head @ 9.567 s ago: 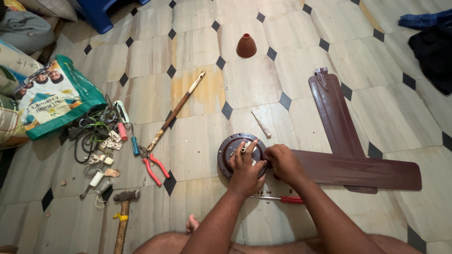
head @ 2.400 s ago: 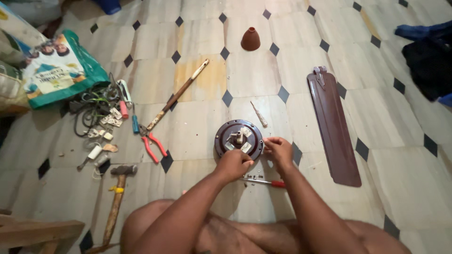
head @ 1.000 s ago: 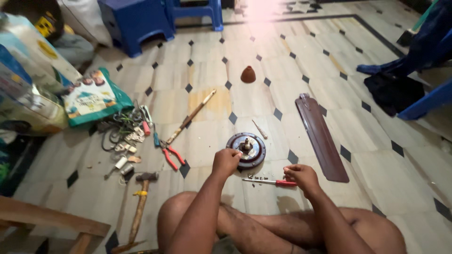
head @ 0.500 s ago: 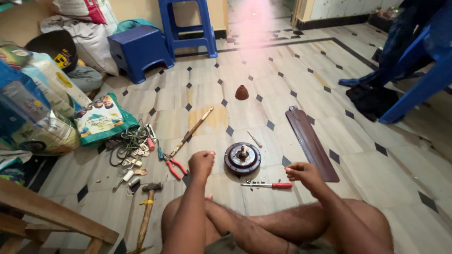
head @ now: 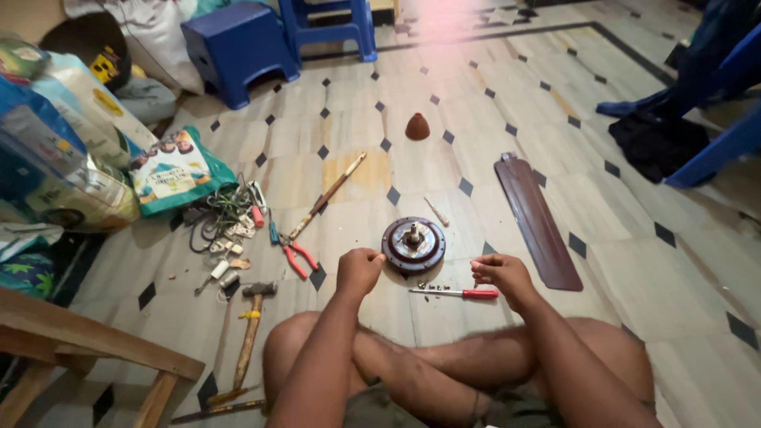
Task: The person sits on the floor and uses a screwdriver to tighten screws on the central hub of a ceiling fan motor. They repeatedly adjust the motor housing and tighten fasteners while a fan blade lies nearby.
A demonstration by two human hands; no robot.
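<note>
I sit cross-legged on a tiled floor. A round dark fan motor (head: 413, 245) lies in front of me, shaft up. My left hand (head: 358, 271) hovers just left of it, fingers curled shut; nothing shows in it. My right hand (head: 501, 274) is to the motor's right, fingers loosely curled, right above a red-handled screwdriver (head: 457, 293) without gripping it. Small screws (head: 432, 284) lie between my hands. A brown fan blade (head: 537, 218) lies detached to the right.
Red pliers (head: 296, 257), a hammer (head: 252, 322), a long wooden-handled tool (head: 326, 194), tangled wires and small parts (head: 225, 219) lie on the left. A brown cone cap (head: 417, 127) sits farther off. Bags (head: 71, 150), blue stools (head: 238, 47) and a wooden frame (head: 87, 341) ring the area.
Both hands have come off the motor and drawn back toward my knees. The blades once attached by the motor are off; one lies apart at the right. My view has tilted up.
</note>
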